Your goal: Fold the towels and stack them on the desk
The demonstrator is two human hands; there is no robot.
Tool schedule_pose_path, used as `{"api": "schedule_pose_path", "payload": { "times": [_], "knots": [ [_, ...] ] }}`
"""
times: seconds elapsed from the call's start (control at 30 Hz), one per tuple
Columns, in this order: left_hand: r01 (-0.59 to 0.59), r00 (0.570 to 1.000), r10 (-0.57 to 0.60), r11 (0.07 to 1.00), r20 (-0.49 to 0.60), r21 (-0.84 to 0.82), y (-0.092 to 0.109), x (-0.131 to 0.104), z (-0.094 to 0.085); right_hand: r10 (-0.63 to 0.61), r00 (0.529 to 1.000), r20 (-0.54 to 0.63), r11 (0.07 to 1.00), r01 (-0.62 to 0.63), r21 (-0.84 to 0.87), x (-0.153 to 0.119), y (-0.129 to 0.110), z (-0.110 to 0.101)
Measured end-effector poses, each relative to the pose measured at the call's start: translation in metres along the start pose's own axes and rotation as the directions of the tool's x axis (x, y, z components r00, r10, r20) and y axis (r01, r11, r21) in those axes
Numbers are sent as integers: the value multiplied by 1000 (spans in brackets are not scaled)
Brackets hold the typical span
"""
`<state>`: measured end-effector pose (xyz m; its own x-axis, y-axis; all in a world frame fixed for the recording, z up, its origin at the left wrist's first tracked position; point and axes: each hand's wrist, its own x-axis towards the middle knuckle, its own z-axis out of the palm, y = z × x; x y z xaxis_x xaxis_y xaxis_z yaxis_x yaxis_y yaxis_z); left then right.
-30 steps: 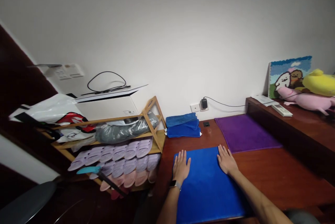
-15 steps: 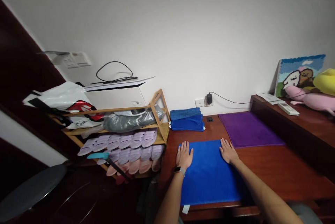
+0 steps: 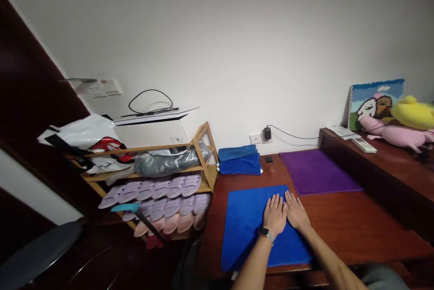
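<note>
A bright blue towel (image 3: 242,222) lies spread flat on the brown wooden table (image 3: 352,226). My left hand (image 3: 275,215), with a watch on its wrist, rests palm down on the towel, right of its middle. Close beside it, my right hand (image 3: 297,212) lies flat at the towel's right edge. Both hands have their fingers stretched out, and the thumbs meet or nearly meet. Neither hand grips anything. Beyond the blue towel, a purple towel (image 3: 318,171) lies flat at the back right, and folded blue towels (image 3: 239,161) are stacked by the wall.
A wooden rack (image 3: 206,159) at the left holds lilac slippers (image 3: 176,186), a wrapped grey bundle (image 3: 169,163) and a white box (image 3: 152,132). A plugged-in charger (image 3: 267,133) is on the wall. On the raised right ledge are a remote (image 3: 364,145) and plush toys (image 3: 400,136).
My left hand has slid right across the blue towel, from its left edge to beside my right hand. The right hand stays near the right edge. The view has shifted slightly.
</note>
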<state>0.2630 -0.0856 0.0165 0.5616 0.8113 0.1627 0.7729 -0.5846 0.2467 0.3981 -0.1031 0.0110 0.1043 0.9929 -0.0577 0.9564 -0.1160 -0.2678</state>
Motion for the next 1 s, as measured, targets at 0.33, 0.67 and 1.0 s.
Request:
{"api": "schedule_pose_path", "payload": {
  "times": [0.33, 0.67, 1.0],
  "knots": [
    [360, 932, -361, 916, -27, 174, -130, -84, -43, 48, 999, -10, 999, -48, 8, 4, -2, 5],
    [407, 914, -397, 889, -87, 212, -152, -114, -52, 63, 998, -5, 998, -63, -3, -29, 1, 5],
    [267, 953, -231, 947, -198, 180, -92, -88, -57, 32, 999, -13, 999, -32, -32, -58, -4, 9]
  ]
}}
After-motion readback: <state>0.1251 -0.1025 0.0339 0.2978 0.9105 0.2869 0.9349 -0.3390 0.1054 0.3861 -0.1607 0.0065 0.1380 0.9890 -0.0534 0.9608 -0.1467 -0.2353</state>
